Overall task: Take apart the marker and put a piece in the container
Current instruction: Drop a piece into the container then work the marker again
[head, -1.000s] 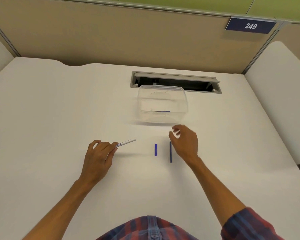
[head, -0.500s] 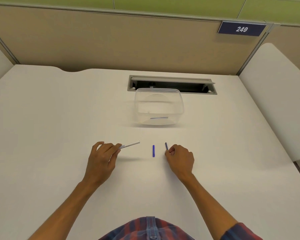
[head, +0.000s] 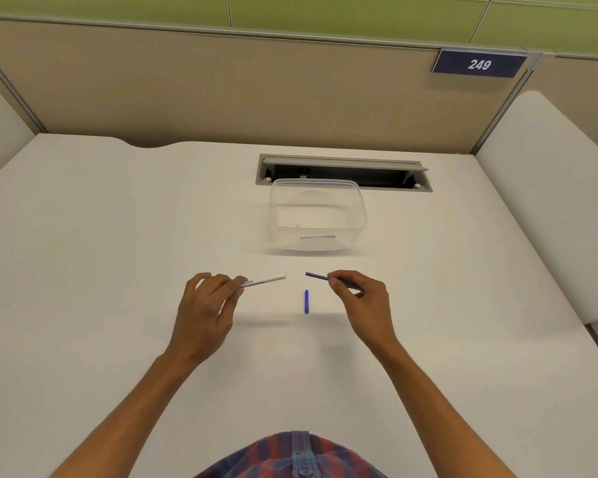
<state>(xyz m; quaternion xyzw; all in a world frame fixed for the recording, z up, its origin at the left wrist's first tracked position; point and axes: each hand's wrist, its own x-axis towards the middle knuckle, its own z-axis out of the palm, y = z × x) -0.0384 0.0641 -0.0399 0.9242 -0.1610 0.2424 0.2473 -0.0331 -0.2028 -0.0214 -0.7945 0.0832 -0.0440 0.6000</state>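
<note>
My left hand [head: 204, 305] grips the white marker barrel [head: 268, 279], whose free end points right and slightly up. My right hand [head: 363, 298] pinches a thin dark blue inner piece [head: 317, 277] with its tip aimed left toward the barrel's end; a small gap separates the two. A short blue cap piece [head: 306, 301] lies on the white desk [head: 118, 253] between and just below my hands. The clear plastic container [head: 318, 215] stands behind them, with one thin blue-grey piece [head: 317, 237] lying inside near its front wall.
A recessed cable slot [head: 344, 172] with a raised flap sits just behind the container. Beige partition walls enclose the desk at the back, with a plate reading 249 [head: 479, 64] at the upper right. A white side panel [head: 549, 201] rises on the right.
My right hand picked the long thin blue piece off the desk and turned it to point left toward the barrel. My left hand stayed put with the barrel.
</note>
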